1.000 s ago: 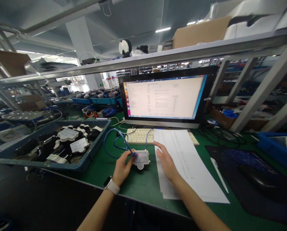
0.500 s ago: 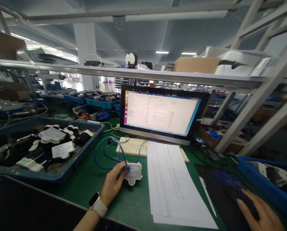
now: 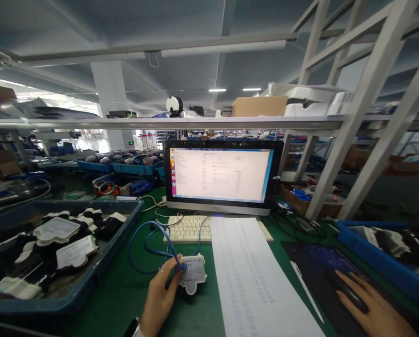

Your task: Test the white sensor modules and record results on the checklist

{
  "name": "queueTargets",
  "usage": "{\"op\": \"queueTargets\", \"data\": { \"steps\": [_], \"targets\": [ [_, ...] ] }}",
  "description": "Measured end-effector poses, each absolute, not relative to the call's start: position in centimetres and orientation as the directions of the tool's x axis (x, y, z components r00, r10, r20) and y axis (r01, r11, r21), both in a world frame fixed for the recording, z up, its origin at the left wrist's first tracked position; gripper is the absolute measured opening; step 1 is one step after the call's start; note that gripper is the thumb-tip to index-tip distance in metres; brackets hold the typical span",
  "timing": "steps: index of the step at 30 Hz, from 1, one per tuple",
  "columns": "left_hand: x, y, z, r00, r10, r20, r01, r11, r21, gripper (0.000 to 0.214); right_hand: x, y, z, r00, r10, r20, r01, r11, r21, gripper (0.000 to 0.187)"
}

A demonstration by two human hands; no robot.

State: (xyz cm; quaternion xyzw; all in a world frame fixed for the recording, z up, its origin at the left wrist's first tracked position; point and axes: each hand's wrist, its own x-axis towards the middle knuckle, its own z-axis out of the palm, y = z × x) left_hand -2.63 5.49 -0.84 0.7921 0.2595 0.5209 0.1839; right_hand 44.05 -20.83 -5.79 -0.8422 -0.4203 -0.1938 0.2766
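My left hand (image 3: 162,290) is closed, thumb and fingers pinching the end of a blue cable (image 3: 173,249) at the face of a white plastic module (image 3: 194,275). The module has a printed label and a rounded tab at its lower edge; it sits over the green bench top. Whether the fingertips also grip its edge cannot be made out. The cable loops back toward a cream keyboard (image 3: 184,228). On the right, my right hand (image 3: 374,306) rests over a black computer mouse (image 3: 351,296), which lies on a dark mouse pad (image 3: 309,276).
A monitor (image 3: 221,175) showing a text window stands behind the keyboard. Printed sheets (image 3: 254,281) overlap the keyboard, with a white pen (image 3: 306,291) beside them. A blue bin (image 3: 114,257) of black-and-white modules is at left, another blue bin (image 3: 381,267) at right. A shelf (image 3: 195,123) runs overhead.
The camera view has levelled and tilted up a little, so the bench sits lower in view. Both hands keep their places on the cable end and the mouse.
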Motion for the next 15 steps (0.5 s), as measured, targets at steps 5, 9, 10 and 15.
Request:
{"op": "queueTargets", "data": {
  "steps": [5,9,10,15],
  "targets": [
    [-2.71,5.65,-0.90,0.337,0.609,0.718,0.230,-0.793,0.564,0.024,43.73,-20.85,-5.55,0.583,0.631,0.512,0.810,-0.497,-0.310,0.059],
    [-2.72,5.47,-0.68,0.332,0.611,0.719,0.220,-0.791,0.571,0.023,43.76,-20.88,-5.42,0.569,0.635,0.523,0.821,-0.472,-0.320,0.053],
    [-2.71,5.42,-0.62,0.330,0.611,0.720,0.215,-0.791,0.573,0.023,43.80,-20.88,-5.41,0.572,0.632,0.523,0.819,-0.471,-0.327,0.052],
    [-2.65,5.40,-0.56,0.325,0.613,0.720,0.208,-0.789,0.578,0.023,43.71,-20.65,-5.14,0.577,0.602,0.553,0.816,-0.460,-0.350,0.049]
  ]
}}
